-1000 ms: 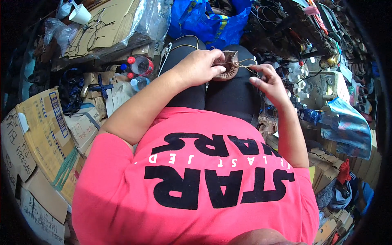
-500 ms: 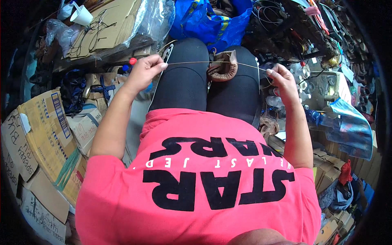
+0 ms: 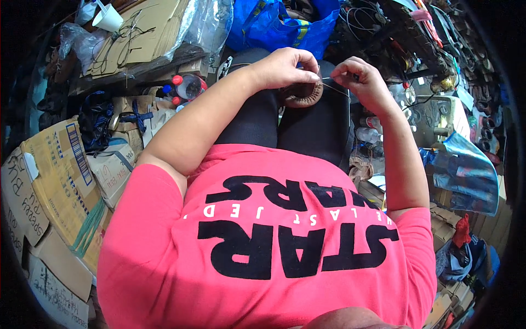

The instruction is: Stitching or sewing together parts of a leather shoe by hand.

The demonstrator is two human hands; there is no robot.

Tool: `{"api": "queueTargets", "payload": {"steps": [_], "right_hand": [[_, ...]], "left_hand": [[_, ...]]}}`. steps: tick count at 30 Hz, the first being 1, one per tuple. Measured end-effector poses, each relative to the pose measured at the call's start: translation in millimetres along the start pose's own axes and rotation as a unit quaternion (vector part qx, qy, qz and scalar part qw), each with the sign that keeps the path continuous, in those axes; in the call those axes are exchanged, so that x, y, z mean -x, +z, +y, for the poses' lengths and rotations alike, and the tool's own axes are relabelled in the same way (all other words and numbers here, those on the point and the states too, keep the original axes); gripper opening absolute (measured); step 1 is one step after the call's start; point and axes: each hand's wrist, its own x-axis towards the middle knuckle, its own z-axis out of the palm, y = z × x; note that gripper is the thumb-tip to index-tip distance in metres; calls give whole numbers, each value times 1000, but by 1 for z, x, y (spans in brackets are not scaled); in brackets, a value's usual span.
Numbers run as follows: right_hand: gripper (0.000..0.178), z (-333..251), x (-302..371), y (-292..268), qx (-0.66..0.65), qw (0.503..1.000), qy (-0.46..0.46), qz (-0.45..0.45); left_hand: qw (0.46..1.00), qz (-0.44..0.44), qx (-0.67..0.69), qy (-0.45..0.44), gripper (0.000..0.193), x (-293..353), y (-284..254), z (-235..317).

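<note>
A brown leather moccasin upper with a puckered, stitched rim rests on my thighs. My left hand reaches over it from the left and covers its far part. The fingertips of that hand are pinched together at the rim, closed on the thin thread. Just to the right, my right hand is raised with thumb and finger pinched on the thread, which runs in a short span between the hands. Whether a needle is on the thread is too small to tell.
Beyond my knees stands a blue bag. Flattened cardboard with a white cup lies far left, near red-capped bottles. Cardboard boxes crowd the left side. Plastic bottles and a translucent sheet are to the right.
My hands were wide apart with the thread stretched between them. My left hand has moved right, over the moccasin upper, and my right hand has come slightly inward and up.
</note>
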Motion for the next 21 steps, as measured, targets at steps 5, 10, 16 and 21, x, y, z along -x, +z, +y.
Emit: {"api": "queueTargets", "payload": {"steps": [5,10,16,21], "right_hand": [[12,4,-5,-1,-8,999,-8,-44],[11,0,-8,-8,50,996,-25,-73],[10,-3,-4,-4,40,995,-23,-87],[16,11,16,15,-9,1000,-15,-5]], "left_hand": [[992,-87,72,-51,20,-10,-2,2],[984,-89,124,-90,20,-14,1,2],[970,-89,195,-116,20,-14,6,1],[957,-91,230,-153,21,-11,8,-3]]}}
